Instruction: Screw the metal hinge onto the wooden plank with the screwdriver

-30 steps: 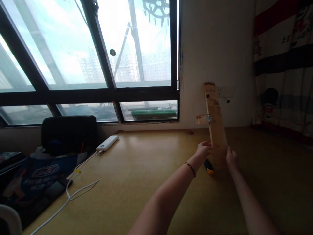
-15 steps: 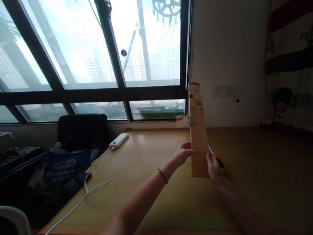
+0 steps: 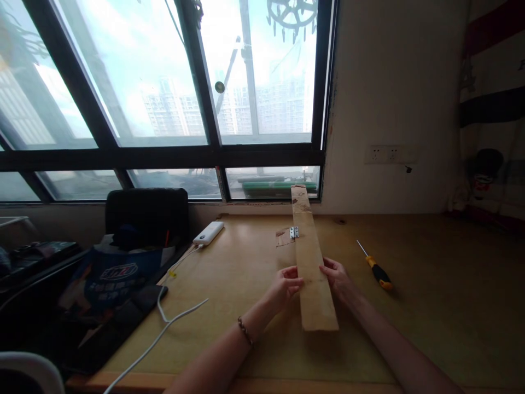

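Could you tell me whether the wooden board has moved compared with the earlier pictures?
Yes. The wooden board, which stood upright on end, now lies flat on the table, held at its sides by the left hand and right hand.

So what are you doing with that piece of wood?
A person grips a long wooden plank by its two long edges, left hand on one, right hand on the other. It lies along the wooden desk, pointing toward the window. A small metal hinge joins it to a little wood piece. A yellow-and-black screwdriver lies untouched beside the right hand.
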Tool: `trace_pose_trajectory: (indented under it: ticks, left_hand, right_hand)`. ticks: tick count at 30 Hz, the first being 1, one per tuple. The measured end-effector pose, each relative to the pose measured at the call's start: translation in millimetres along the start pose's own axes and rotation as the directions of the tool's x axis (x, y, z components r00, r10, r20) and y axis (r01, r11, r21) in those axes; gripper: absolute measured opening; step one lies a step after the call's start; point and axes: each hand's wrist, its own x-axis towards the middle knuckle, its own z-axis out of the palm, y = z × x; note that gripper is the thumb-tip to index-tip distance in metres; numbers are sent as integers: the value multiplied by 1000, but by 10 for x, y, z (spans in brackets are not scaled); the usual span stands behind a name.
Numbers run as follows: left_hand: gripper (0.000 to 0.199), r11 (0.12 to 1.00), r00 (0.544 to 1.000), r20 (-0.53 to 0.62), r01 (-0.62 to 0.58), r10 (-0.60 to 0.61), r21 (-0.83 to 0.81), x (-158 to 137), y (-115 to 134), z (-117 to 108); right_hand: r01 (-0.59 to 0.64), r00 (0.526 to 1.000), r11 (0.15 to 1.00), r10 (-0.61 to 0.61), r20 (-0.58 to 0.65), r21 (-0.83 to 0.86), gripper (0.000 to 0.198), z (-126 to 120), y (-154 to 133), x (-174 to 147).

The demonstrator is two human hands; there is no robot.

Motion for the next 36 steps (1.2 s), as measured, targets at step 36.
trace_pose_trajectory:
  ticks: [36]
  left_hand:
    - [40, 995, 994, 52, 98, -99, 27, 57, -215, -71]
  right_hand:
    - [-108, 993, 992, 112, 44, -67, 35, -218, 186, 0]
